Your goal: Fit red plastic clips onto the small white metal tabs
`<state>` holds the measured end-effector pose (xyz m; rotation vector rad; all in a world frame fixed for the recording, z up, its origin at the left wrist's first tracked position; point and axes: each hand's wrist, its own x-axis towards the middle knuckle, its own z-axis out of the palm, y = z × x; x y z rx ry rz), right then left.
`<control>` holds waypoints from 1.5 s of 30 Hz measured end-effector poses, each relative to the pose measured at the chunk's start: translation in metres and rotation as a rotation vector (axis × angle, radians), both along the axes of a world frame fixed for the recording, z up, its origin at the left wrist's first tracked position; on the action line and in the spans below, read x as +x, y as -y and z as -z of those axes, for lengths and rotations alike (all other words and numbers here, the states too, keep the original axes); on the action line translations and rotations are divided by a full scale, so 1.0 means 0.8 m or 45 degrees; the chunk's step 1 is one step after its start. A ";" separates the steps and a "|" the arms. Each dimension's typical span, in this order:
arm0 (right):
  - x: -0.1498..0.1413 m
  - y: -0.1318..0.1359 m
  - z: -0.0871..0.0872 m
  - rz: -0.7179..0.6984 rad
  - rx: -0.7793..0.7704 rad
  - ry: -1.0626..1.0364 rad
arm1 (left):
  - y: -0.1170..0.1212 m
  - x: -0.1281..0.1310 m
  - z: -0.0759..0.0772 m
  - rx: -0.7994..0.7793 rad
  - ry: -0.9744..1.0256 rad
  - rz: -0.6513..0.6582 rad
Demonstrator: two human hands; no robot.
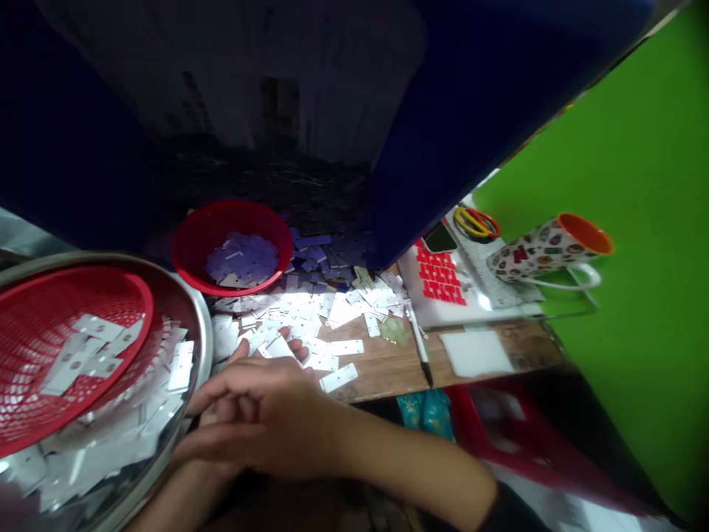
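My right hand (282, 414) reaches leftward across my left hand, its fingers spread near the rim of the steel basin (204, 332); I see nothing held in it. Beneath it lies my left hand (296, 347), mostly hidden, with fingertips showing past my right hand. Those fingers close around a small pale flat plate (278, 349) with a hole. Many similar plates (337, 378) are scattered over the wooden table (377, 373). More plates fill the basin, where a red mesh basket (147, 310) holds several.
A red bowl (282, 255) of plates stands behind, under a dark blue box-like enclosure (459, 111). To the right are a pen (416, 336), a white pad (476, 353), a phone (439, 238), scissors (470, 222) and a tilted patterned mug (546, 251). A green wall (653, 162) borders the right side.
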<state>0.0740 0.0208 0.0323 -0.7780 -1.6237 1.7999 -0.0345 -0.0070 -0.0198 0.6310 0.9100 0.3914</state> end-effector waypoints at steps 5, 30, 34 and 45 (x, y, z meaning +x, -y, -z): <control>0.095 -0.016 0.016 0.282 0.276 0.509 | -0.005 0.007 -0.004 -0.044 0.305 -0.798; 0.129 0.021 0.058 0.638 0.931 0.734 | -0.007 0.040 -0.014 -0.336 0.619 -1.002; 0.111 0.025 0.058 0.419 0.994 0.719 | -0.009 0.040 -0.018 -0.371 0.696 -0.946; 0.178 -0.003 0.083 0.530 0.723 1.097 | -0.012 0.030 -0.010 -0.275 0.582 -0.993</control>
